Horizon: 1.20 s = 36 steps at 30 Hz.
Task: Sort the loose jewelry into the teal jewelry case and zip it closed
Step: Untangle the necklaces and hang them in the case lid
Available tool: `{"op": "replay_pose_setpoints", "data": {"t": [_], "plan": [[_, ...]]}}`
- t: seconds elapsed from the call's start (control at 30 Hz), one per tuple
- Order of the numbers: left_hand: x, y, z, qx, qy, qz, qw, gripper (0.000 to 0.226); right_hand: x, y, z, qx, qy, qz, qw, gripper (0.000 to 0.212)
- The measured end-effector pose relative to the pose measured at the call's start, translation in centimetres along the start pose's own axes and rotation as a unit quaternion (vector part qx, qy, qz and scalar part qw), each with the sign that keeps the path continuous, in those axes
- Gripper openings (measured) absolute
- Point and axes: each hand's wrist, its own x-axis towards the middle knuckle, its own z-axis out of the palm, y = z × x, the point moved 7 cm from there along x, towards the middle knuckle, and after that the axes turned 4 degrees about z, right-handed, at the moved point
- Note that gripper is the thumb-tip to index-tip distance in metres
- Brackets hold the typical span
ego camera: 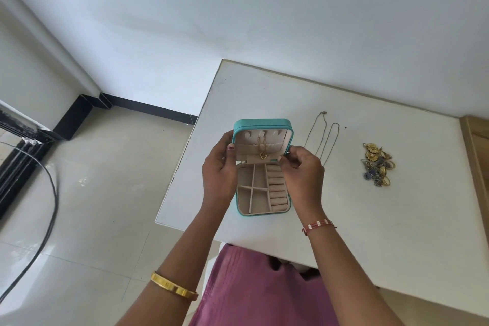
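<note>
Head view shows you the white table (344, 206) first, and on it, toward its left edge, the teal jewelry case (262, 167) standing open, lid upright at twelve o'clock of the tray. Well apart at three o'clock lie two thin chains (321, 137), and farther along the same line a heap of loose jewelry (377, 164). A gold heart necklace (262, 149) already hangs inside the lid.

Your left hand (219, 167) grips the lid's left edge, thumb curled over the rim. Your right hand (304, 169) pinches at the lid's right lower corner, fingers close together; whether they hold the lid's lining or the edge itself cannot be told.

To do this step well, I'd judge you should keep the left hand steadying the lid so the case doesn't tip, and see the pendant hangs straight before letting go. The pendant sits between your two thumbs, at nine o'clock of the right fingertips (284, 157), near but not touching.
</note>
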Motion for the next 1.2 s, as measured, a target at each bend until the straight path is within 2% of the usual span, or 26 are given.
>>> {"op": "replay_pose_setpoints", "data": {"t": [0.27,0.57,0.8,0.9,1.07,1.2], "plan": [[-1.5,0.3,-0.6,0.047,0.014,-0.018,0.999,0.036,-0.7,0.2,-0.5,-0.029,0.009,0.001,1.0,0.023],[-5.0,1.4,-1.7,-0.013,0.117,-0.065,0.991,0.027,-2.4,0.8,-3.3,-0.013,0.01,0.018,1.0,0.022],[-8.5,3.1,2.2,-0.034,0.059,-0.054,0.996,0.024,-3.9,3.8,-8.0,-0.03,0.042,0.047,0.998,0.014],[-9.5,2.8,4.4,-0.039,0.029,-0.067,0.997,0.023,-4.3,5.2,-8.4,-0.055,0.027,0.053,0.997,0.013],[-10.0,1.7,6.9,-0.035,-0.007,-0.087,0.996,0.028,-4.1,5.2,-6.7,-0.143,-0.045,-0.032,0.988,0.025],[-9.9,0.7,7.1,-0.014,-0.006,-0.096,0.995,0.031,-3.9,4.7,-5.2,-0.238,-0.067,-0.11,0.963,0.029]]}}
